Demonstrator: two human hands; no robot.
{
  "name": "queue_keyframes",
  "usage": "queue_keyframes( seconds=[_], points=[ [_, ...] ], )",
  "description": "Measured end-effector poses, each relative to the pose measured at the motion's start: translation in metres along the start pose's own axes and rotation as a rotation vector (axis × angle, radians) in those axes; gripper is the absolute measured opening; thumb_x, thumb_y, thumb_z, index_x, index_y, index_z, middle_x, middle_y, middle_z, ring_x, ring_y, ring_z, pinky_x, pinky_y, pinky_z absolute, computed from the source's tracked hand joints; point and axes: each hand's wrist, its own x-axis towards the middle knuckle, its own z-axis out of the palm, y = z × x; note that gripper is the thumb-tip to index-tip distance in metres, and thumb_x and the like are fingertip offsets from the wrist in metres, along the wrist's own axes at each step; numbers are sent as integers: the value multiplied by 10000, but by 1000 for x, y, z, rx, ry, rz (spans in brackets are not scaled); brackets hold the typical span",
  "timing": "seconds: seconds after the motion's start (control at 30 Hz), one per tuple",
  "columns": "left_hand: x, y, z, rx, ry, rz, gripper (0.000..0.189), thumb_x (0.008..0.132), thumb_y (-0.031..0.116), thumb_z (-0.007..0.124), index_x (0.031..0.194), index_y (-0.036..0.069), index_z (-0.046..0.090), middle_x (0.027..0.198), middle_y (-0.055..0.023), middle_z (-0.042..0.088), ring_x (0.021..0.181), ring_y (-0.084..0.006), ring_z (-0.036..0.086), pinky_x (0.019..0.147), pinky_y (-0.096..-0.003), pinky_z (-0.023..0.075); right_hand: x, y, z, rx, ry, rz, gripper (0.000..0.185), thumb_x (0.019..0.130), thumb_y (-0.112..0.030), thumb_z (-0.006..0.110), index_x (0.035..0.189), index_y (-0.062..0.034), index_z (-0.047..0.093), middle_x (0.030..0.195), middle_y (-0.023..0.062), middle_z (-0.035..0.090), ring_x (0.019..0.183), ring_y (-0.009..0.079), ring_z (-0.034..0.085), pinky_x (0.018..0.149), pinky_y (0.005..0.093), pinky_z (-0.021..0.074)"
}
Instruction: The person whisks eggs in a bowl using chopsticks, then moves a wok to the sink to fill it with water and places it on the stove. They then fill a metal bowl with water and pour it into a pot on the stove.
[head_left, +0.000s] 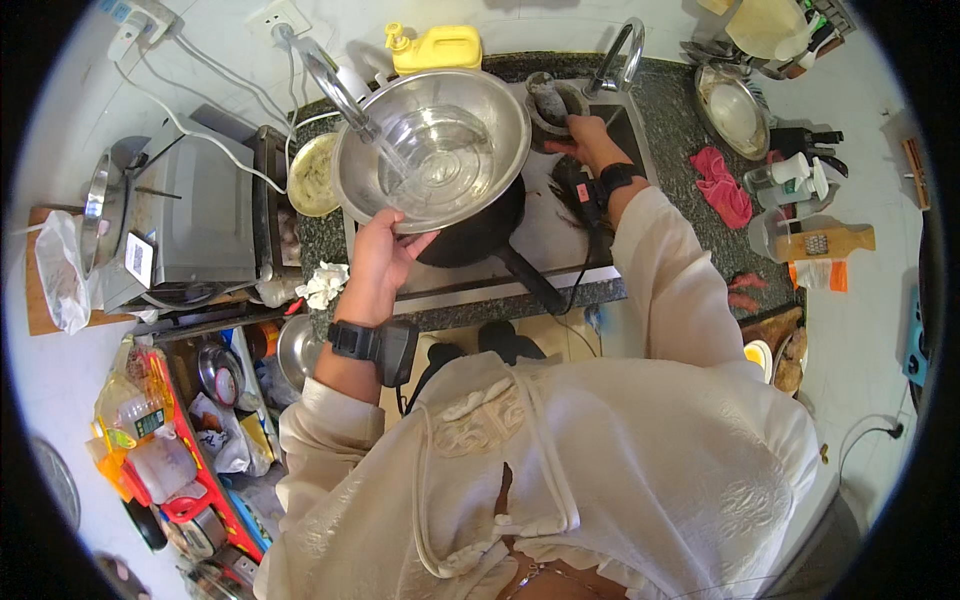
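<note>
My left hand (388, 251) grips the near rim of a large stainless steel bowl (506, 109), thumb on the rim and fingers below. Water runs into it from a chrome faucet (330, 79) at the upper left, and a pool of clear water lies in the bowl. Beneath it, partly hidden, is a black pan (465, 251) with its handle towards me. At the right, my right hand (577, 137) is at the near side of a stone mortar (574, 97), in which a pestle (547, 101) leans; its exact hold cannot be told.
A second chrome faucet (630, 45) stands behind the mortar. A yellow jug (442, 49) is at the wall. Left are a dirty metal plate (315, 176) and a grey oven-like appliance (199, 210). Right, a pink cloth (721, 187), spray bottle (795, 191) and oval metal dish (705, 97) sit on the counter.
</note>
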Motion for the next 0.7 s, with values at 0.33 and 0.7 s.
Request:
queue_keyframes(
  seconds=[0.33,0.7],
  points=[
    [4,-4,4,44,74,-31,323,778,85,428,1080,-28,412,1018,-157,524,876,-274,555,696,-389,524,57,-21,36,-25,41,-99,236,784,-10,483,976,125,458,986,268,487,664,353,565,512,455,560],
    [10,-4,-7,18,72,-60,321,771,83,426,1079,-9,418,1002,-142,544,868,-260,568,698,-386,526,126,-13,49,-32,60,-43,363,806,-95,477,1117,66,382,993,193,473,743,334,535,540,414,533]
  ],
)
